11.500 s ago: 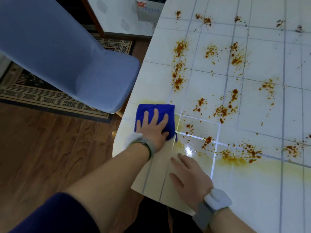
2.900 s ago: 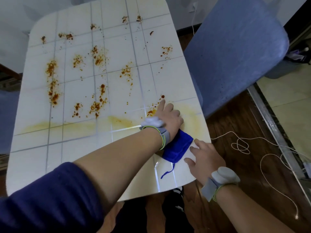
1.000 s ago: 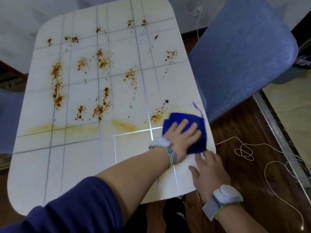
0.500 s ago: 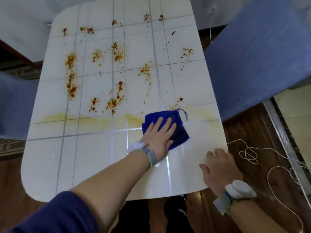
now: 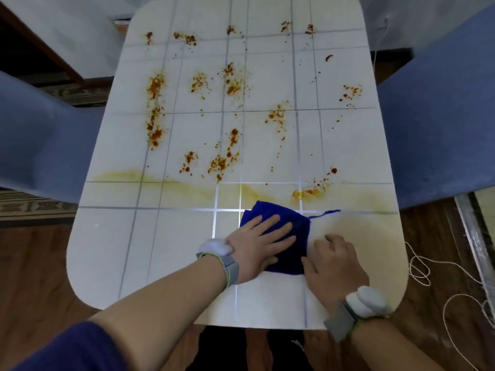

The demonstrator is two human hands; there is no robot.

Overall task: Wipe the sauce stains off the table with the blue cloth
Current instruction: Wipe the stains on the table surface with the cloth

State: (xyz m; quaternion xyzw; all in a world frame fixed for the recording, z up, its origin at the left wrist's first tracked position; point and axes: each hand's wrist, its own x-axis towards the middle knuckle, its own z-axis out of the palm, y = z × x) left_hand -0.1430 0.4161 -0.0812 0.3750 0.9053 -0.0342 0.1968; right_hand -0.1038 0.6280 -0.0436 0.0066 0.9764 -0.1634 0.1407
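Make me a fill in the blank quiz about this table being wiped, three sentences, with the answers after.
1. The left hand presses flat on the ___ cloth.
2. The right hand rests on the table just to the ___ of the cloth.
3. ___ blue chairs flank the table, one on each side.

Missing words: blue; right; Two.

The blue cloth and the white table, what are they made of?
The blue cloth looks like soft, fuzzy microfibre: matte, folded, with a loose thread. The white table seems glossy tile or tile-patterned laminate: grey grid lines and a light reflection.
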